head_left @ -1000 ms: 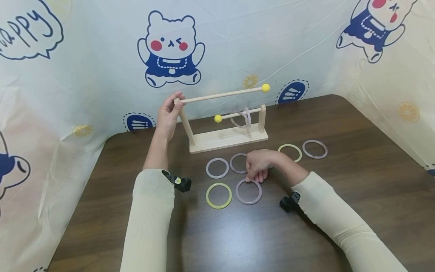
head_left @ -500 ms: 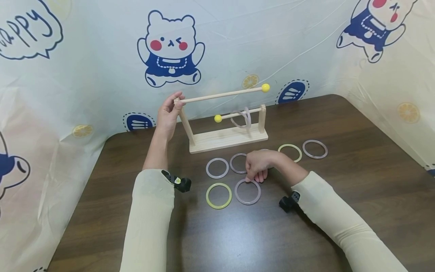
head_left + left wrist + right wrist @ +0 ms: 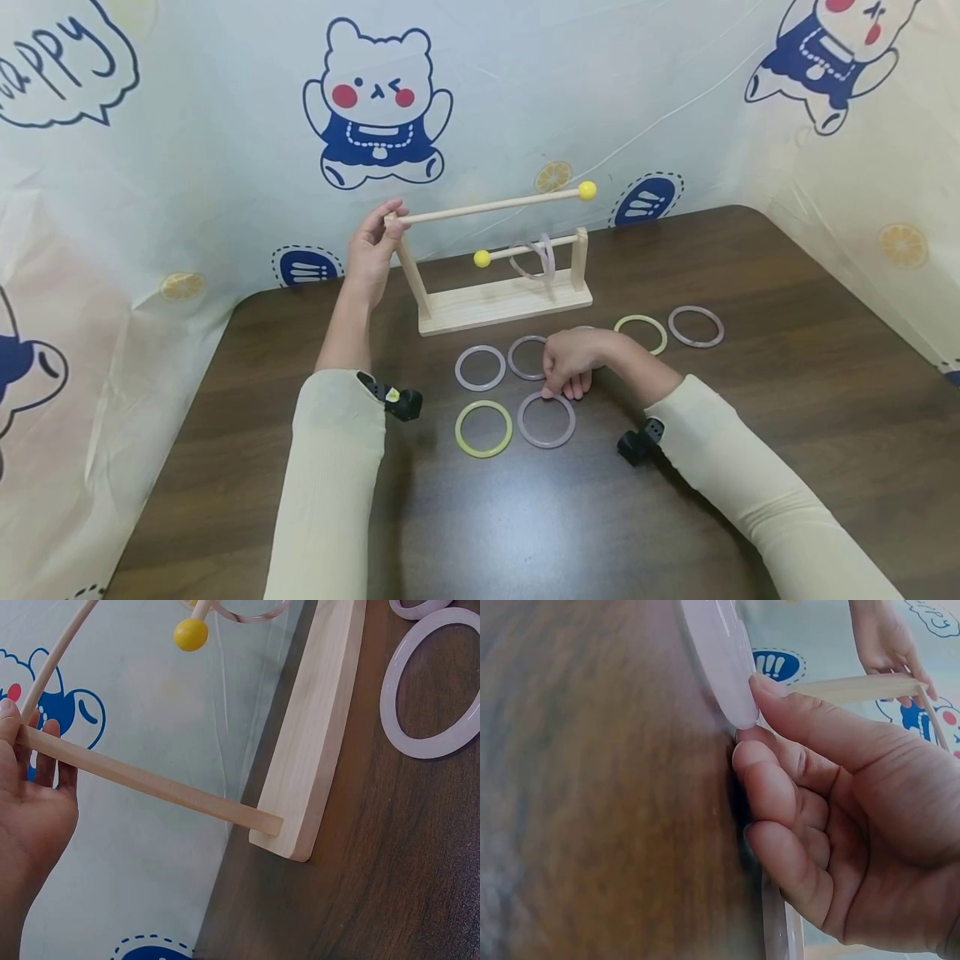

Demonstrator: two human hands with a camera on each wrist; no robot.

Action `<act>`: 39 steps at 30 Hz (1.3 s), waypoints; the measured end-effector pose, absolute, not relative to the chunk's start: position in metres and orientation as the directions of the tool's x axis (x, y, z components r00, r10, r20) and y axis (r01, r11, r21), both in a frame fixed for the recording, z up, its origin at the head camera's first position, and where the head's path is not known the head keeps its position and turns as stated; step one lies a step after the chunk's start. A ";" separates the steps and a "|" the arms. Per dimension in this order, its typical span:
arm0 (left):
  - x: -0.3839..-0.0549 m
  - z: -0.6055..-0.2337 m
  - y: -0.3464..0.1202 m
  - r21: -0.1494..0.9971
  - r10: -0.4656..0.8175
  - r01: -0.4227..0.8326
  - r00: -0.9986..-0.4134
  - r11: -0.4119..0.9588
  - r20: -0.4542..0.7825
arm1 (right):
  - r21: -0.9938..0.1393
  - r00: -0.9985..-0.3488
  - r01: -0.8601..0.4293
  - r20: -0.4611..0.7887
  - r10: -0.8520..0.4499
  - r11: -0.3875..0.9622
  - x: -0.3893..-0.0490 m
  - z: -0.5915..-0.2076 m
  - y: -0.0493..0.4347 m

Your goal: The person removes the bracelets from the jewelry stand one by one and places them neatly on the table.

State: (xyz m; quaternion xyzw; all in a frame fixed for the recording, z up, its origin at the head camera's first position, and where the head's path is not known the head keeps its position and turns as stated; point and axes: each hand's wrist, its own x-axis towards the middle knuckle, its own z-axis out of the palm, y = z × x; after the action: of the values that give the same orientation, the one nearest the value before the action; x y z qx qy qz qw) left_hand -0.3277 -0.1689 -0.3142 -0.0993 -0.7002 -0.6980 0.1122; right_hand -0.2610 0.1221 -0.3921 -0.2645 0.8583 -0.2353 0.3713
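Note:
My left hand (image 3: 369,258) grips the top of the left post (image 3: 412,277) of a wooden stand, its thumb and fingers around the corner where the upper rod (image 3: 487,208) begins. The stand's base (image 3: 502,308) rests on the table. Lilac rings (image 3: 550,260) hang on the lower rod (image 3: 517,249), which ends in a yellow ball (image 3: 482,258). With thumb and forefinger, my right hand (image 3: 576,358) pinches the far edge of a lilac ring (image 3: 547,445) in front of the stand. In the right wrist view, that ring (image 3: 720,660) stands between thumb and fingertips, the other fingers curled.
A yellow-green ring (image 3: 483,454) lies left of the pinched one, with a lilac ring (image 3: 481,387) behind it. Another lilac ring (image 3: 512,362) is partly covered by the right hand. Further right lie a yellow-green ring (image 3: 641,317) and a lilac ring (image 3: 696,344).
The pinched lilac ring has shifted very slightly left on the table. Both hands have stayed nearly still, and the head view has tilted a little.

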 end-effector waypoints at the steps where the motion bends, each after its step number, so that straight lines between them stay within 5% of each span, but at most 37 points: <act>1: -0.328 -0.314 -0.169 0.955 -0.017 0.297 -0.955 0.003 0.298 | -0.602 -0.584 -0.281 -0.511 -0.631 0.747 -0.261 -0.392 0.122; 26: -0.328 -0.313 -0.169 0.955 -0.012 0.296 -0.955 -0.012 0.296 | -0.630 -0.579 -0.265 -0.501 -0.643 0.730 -0.261 -0.391 0.126; 39: -0.327 -0.313 -0.168 0.953 -0.015 0.301 -0.954 -0.021 0.301 | -0.743 -0.700 -0.261 -0.294 -0.651 0.616 -0.268 -0.381 0.134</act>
State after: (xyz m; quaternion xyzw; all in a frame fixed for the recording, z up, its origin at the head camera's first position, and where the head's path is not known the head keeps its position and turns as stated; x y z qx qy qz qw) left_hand -0.3274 -0.1683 -0.3133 -0.1034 -0.6907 -0.7069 0.1119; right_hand -0.2677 0.1338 -0.3807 -0.2671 0.8540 -0.3473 0.2806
